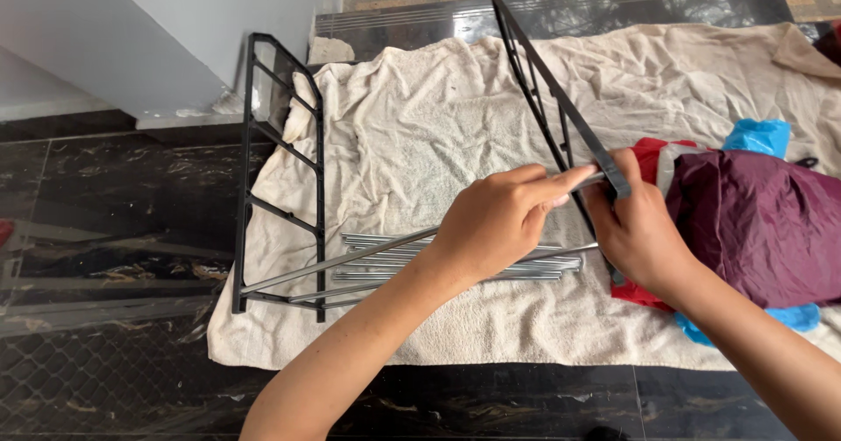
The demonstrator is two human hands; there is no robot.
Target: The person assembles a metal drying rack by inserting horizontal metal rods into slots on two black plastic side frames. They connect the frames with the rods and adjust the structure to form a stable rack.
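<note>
Right at the centre, the left hand (pixel 495 222) pinches the end of a long silver metal rod (pixel 350 257) between thumb and fingers, while the right hand (pixel 639 231) is closed around the black metal ladder-shaped side frame (pixel 561 108). That rod runs leftward and slightly down from the hands to the matching upright black frame (pixel 280 169) on the cream towel (pixel 420 99). Loose silver rods (pixel 543 266) lie just beneath both hands, the left nearer.

Both bare forearms reach forward, converging; the left hand (pixel 495 222) pinches with extended fingers (pixel 561 183), while the right hand (pixel 639 231) seems curled shut.
</note>
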